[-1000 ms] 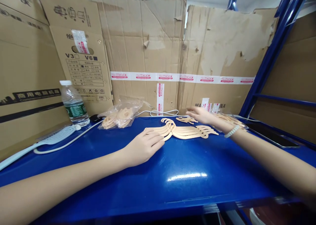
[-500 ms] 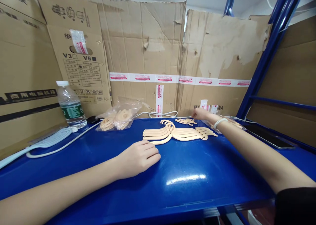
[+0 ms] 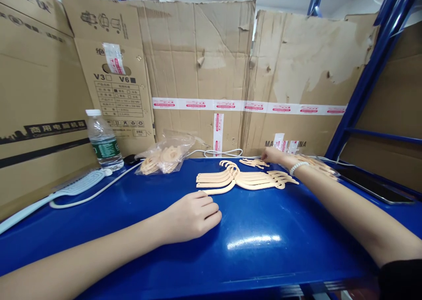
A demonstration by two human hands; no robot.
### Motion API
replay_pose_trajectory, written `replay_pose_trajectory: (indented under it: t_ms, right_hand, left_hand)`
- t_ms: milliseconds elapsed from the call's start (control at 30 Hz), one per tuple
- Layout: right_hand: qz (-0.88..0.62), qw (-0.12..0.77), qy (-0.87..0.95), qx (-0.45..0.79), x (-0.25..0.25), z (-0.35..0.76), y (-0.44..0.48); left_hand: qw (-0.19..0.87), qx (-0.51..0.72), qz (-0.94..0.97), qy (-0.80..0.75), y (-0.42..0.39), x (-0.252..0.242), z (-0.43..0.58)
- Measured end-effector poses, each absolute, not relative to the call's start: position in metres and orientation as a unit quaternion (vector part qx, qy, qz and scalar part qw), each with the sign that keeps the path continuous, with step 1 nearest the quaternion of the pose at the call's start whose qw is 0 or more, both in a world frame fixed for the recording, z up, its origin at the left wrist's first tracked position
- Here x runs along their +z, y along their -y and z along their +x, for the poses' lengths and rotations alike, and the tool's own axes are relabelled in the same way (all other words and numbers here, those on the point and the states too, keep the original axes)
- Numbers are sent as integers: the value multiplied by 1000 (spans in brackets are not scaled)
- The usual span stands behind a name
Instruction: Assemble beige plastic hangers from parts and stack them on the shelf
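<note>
A fanned row of thin beige wooden cut-out pieces [image 3: 244, 179] lies on the blue shelf [image 3: 257, 243]. My left hand [image 3: 194, 215] rests on the shelf just in front of the row's left end, fingers loosely curled, holding nothing. My right hand [image 3: 278, 156], with a white bead bracelet at the wrist, reaches to the back of the shelf. Its fingertips touch a small beige wooden piece [image 3: 253, 162] lying there.
A clear bag of beige pieces [image 3: 165, 154] and a water bottle [image 3: 104, 141] stand at the back left. A white comb-like tool with a cord [image 3: 79, 183] lies left. Cardboard walls [image 3: 204, 71] surround the shelf. A dark phone [image 3: 372, 183] lies right, near a blue upright [image 3: 365, 76].
My left hand has drawn back from the fanned pieces toward me. My right hand has stayed at the back by the small piece, shifting slightly.
</note>
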State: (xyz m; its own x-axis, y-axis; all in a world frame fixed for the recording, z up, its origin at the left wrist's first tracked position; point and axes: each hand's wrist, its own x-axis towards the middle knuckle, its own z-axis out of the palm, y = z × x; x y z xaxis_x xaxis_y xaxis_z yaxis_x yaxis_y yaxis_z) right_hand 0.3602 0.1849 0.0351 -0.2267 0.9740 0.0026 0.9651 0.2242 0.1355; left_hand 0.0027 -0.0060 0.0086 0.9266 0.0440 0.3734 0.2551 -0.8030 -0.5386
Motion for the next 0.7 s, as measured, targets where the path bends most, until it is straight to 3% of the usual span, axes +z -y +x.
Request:
replay_pose_trajectory:
  t_ms: [167,467,700]
  right_hand:
    - [629,46,-774,52,37,360,-183]
    - [629,33,-774,59,37,365,-185]
    - [601,-26,-795,78,40,370,-183]
  left_hand:
    - [249,-158,-947,124,7,7,1]
    - [47,-98,-937,332,-43,7,-19]
    - [-33,-85,-952,293,-61,2,-22]
